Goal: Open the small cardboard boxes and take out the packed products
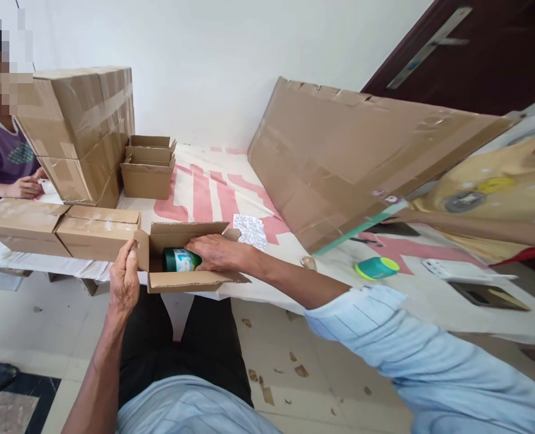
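Container lies in box against right fingers, grip unclear; left fingers pinch flap.

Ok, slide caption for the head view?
Left hand gripping an open cardboard box, right hand on the labelled green container inside.

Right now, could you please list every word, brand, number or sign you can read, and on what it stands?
No text is legible.
Label on the green container: too small and blurred.
Patterned paper: marks too small.
Purple shirt: print too blurred.
Tablecloth: pink shapes, no readable word.
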The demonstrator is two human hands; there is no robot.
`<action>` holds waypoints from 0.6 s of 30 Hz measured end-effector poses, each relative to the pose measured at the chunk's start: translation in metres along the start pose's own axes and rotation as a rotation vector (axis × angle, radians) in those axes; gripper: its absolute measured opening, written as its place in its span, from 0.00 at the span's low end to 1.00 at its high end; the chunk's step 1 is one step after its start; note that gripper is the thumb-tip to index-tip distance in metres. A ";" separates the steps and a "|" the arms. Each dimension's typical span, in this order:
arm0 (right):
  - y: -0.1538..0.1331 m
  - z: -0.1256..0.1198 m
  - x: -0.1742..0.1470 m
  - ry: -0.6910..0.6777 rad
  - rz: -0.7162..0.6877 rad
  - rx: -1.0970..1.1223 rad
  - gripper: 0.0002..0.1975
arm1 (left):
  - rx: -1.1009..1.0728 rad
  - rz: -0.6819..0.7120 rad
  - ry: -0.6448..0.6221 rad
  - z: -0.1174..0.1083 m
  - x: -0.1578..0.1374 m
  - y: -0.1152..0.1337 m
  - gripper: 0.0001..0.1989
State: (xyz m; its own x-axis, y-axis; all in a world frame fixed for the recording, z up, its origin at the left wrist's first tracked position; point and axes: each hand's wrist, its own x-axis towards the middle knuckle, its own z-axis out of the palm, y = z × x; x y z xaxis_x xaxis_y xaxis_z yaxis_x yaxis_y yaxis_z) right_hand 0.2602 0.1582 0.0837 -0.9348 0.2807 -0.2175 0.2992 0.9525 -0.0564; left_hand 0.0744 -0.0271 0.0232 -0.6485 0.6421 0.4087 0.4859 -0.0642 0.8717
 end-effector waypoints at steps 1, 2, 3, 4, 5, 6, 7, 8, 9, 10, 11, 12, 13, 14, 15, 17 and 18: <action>-0.001 0.000 0.002 -0.014 -0.001 -0.008 0.16 | -0.027 -0.019 -0.021 -0.001 -0.001 -0.001 0.26; -0.003 -0.001 0.004 -0.030 0.002 -0.018 0.16 | -0.067 -0.043 -0.057 -0.002 -0.002 -0.003 0.27; -0.004 -0.001 0.005 -0.044 0.008 -0.030 0.16 | -0.114 -0.066 -0.106 -0.003 -0.002 -0.006 0.29; -0.005 -0.002 0.006 -0.058 0.017 -0.041 0.15 | -0.160 -0.086 -0.164 -0.005 -0.003 -0.010 0.31; -0.006 -0.003 0.007 -0.070 0.025 -0.048 0.15 | -0.198 -0.096 -0.227 -0.007 -0.003 -0.015 0.33; -0.006 -0.003 0.007 -0.079 0.032 -0.050 0.15 | -0.225 -0.094 -0.290 -0.009 -0.004 -0.021 0.35; -0.006 -0.004 0.007 -0.087 0.030 -0.044 0.15 | -0.244 -0.087 -0.350 -0.011 -0.004 -0.028 0.38; -0.005 -0.004 0.007 -0.095 0.022 -0.029 0.17 | -0.257 -0.081 -0.405 -0.013 -0.004 -0.036 0.42; -0.004 -0.004 0.007 -0.106 0.010 -0.007 0.18 | -0.270 -0.081 -0.458 -0.015 -0.003 -0.044 0.48; -0.003 -0.003 0.008 -0.119 0.001 0.016 0.21 | -0.287 -0.088 -0.505 -0.016 -0.003 -0.053 0.54; -0.002 -0.003 0.008 -0.135 -0.003 0.038 0.24 | -0.303 -0.098 -0.546 -0.017 -0.002 -0.060 0.60; -0.001 -0.002 0.009 -0.148 -0.001 0.056 0.26 | -0.308 -0.106 -0.577 -0.017 -0.001 -0.066 0.65; -0.001 0.000 0.011 -0.161 0.006 0.066 0.28 | -0.299 -0.106 -0.602 -0.017 -0.001 -0.070 0.68; -0.001 0.001 0.012 -0.173 0.015 0.068 0.29 | -0.275 -0.098 -0.622 -0.016 0.001 -0.073 0.70; -0.001 0.003 0.014 -0.187 0.023 0.066 0.30 | -0.242 -0.083 -0.636 -0.014 0.002 -0.073 0.71; 0.000 0.007 0.018 -0.185 0.028 0.072 0.29 | -0.167 -0.053 -0.647 -0.010 0.004 -0.069 0.72; 0.000 0.009 0.019 -0.164 0.027 0.086 0.28 | -0.133 -0.046 -0.646 -0.007 0.006 -0.066 0.72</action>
State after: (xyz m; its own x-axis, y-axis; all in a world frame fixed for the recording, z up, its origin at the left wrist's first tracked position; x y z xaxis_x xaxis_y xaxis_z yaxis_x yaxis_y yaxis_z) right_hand 0.2438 0.1623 0.0709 -0.8847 0.2764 -0.3755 0.3454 0.9295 -0.1295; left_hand 0.0345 -0.0246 -0.0300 -0.1643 0.9730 0.1620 0.3624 -0.0932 0.9273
